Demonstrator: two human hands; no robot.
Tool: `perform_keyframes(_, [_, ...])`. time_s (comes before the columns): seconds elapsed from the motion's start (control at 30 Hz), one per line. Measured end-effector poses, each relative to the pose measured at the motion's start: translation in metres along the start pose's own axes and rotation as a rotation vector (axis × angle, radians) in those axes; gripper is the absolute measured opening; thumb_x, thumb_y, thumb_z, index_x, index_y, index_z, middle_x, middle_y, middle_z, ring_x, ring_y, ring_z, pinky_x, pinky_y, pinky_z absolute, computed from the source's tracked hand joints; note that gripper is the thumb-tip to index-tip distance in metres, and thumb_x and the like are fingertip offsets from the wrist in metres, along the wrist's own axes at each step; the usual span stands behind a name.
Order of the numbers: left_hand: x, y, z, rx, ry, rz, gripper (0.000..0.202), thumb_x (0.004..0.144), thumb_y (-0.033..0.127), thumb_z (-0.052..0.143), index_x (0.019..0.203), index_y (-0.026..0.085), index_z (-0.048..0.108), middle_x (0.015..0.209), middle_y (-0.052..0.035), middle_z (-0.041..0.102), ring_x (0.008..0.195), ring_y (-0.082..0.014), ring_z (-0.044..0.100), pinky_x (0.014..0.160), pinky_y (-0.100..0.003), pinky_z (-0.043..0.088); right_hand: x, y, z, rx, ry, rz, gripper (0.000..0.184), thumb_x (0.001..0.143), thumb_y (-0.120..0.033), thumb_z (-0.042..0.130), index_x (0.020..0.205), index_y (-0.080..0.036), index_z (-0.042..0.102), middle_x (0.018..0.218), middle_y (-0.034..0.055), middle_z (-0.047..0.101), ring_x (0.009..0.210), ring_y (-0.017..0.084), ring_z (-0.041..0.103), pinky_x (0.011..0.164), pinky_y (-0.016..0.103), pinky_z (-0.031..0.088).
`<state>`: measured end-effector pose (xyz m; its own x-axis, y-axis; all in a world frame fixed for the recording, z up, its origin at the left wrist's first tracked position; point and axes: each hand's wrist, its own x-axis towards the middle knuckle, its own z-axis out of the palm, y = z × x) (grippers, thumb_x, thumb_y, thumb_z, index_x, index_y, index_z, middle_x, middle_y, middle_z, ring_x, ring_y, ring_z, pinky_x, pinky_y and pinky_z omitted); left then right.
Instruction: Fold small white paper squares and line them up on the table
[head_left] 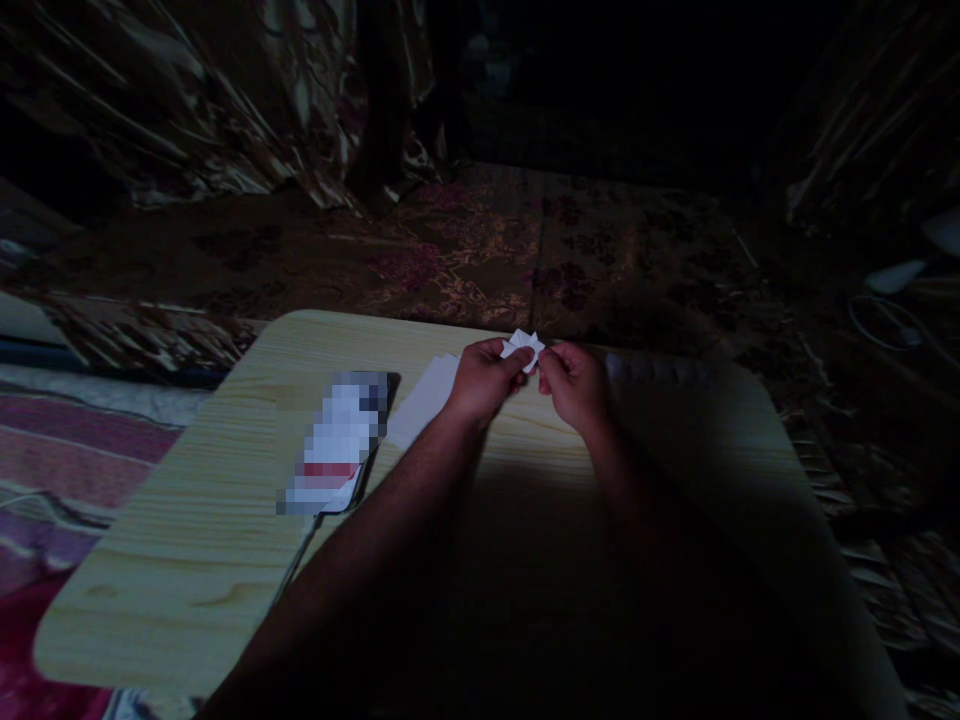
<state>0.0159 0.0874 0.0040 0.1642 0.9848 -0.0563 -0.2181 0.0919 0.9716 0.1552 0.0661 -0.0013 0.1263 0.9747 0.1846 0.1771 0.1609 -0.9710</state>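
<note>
Near the far edge of the wooden table, a small folded piece of white paper (520, 343) with several pointed corners is held between both hands. My left hand (484, 380) is closed on its left side, thumb laid across the front. My right hand (576, 383) pinches its right side with thumb and fingertips. A few white paper sheets (424, 402) lie flat on the table just left of my left hand, partly hidden by it.
A phone-like device (341, 440) with a blurred-out bright face lies left on the pale wooden table (172, 540). A row of small dim folded pieces (660, 370) sits in shadow at the far right. Patterned fabric (480, 240) covers a seat behind; a white cable (874, 325) hangs right.
</note>
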Motion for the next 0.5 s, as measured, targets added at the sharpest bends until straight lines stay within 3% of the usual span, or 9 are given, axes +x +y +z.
perform_keyframes(0.5, [0.0001,-0.0008,0.0000,0.053,0.018,-0.011,0.024,0.075,0.035,0.075,0.069,0.014,0.066,0.058,-0.0007,0.061,0.044,-0.0064,0.045,0.044,-0.023,0.032,-0.0012,0.0007,-0.0001,-0.054,-0.024,-0.004,0.022,0.091,-0.034,0.055,0.074,-0.022,0.060,0.055,-0.0035,0.057,0.051,0.012,0.053,0.052,0.025,0.040])
